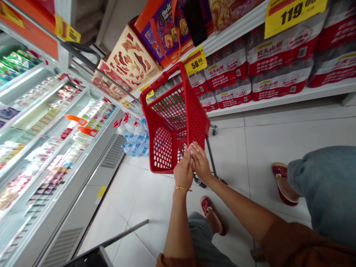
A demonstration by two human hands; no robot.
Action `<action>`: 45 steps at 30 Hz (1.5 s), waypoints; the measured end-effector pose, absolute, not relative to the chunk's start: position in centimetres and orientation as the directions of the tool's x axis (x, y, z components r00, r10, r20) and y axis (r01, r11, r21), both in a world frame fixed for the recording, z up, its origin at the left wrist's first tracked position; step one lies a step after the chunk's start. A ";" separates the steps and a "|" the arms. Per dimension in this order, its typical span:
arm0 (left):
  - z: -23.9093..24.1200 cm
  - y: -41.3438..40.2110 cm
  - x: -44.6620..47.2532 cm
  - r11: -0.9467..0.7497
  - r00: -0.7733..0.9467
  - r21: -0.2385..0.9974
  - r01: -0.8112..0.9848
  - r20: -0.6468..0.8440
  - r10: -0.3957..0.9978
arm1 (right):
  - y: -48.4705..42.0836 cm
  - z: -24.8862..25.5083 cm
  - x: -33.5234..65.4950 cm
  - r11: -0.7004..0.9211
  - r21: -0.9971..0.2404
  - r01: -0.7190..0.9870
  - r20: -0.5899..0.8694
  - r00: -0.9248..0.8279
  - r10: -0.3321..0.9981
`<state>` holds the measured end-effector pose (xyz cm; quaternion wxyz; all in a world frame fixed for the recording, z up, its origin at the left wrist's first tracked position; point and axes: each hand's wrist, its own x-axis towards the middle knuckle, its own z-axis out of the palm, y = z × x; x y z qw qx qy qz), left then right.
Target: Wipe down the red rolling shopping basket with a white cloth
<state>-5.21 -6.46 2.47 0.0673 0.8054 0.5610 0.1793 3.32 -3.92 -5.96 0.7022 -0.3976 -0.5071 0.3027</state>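
A red plastic shopping cart (197,111) on metal legs stands in front of me, its basket tipped in the picture so that the mesh walls show. At the near edge of the basket, my left hand (183,171), with a gold bracelet (183,188) at the wrist, meets my right hand (200,162). The fingertips of both are pinched together over the red rim. A small pale bit seems to show between them, too small to name. Whether the fingers touch the rim, I cannot tell.
Shelves with red-wrapped water bottle packs (230,89), gift boxes (133,59) and yellow price tags (195,60) run along the far side. On the left is a chilled display case (83,185). Blue-capped bottle packs (136,144) stand on the floor; a metal bar (125,233) lies nearby.
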 end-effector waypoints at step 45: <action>2.0 -6.5 -6.2 -0.409 0.306 0.335 0.849 0.318 0.897 | -5.3 -14.1 4.7 0.445 -0.895 0.014 0.434 0.254 0.864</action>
